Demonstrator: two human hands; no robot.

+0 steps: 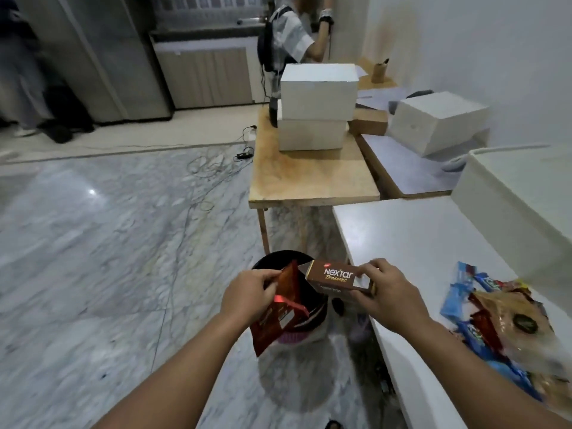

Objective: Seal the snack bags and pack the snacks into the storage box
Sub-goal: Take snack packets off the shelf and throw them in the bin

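My left hand (pixel 247 294) grips red-brown snack wrappers (pixel 277 317) that hang down over a black-lined bin (pixel 281 258) on the floor. My right hand (pixel 387 292) holds a brown Nextar Brownies box (pixel 332 278), its left end flap open, just left of the white table's corner. A pile of snack packets (pixel 507 320), blue, red and golden, lies on the white table (pixel 418 236) to the right. A large white storage box (pixel 520 193) stands at the table's far right, partly cut off by the frame edge.
A wooden table (pixel 309 178) beyond carries two stacked white boxes (pixel 318 103); another white box (pixel 439 125) sits further right. Cables (pixel 204 174) trail across the marble floor. A person (pixel 294 35) stands at the back by a counter.
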